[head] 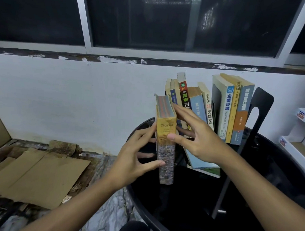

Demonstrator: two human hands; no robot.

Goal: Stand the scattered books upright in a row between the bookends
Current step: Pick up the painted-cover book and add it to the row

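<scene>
A worn yellow book (pixel 166 127) with a speckled grey lower spine stands upright on the black round table (pixel 276 203). My left hand (pixel 136 159) grips its left side and spine. My right hand (pixel 197 136) presses flat against its right side, thumb on the spine. Behind it several books (pixel 183 92) lean rightward, among them a blue book (pixel 200 107). A black bookend (pixel 215 103) divides them from three upright books (pixel 232 109). A second black bookend (pixel 261 104) stands at the far right.
A flat book (pixel 210 170) lies on the table under the leaning blue one. Cardboard sheets (pixel 37 176) cover the stone floor at left. A white wall and dark window rise behind. White shelves (pixel 304 135) stand at right.
</scene>
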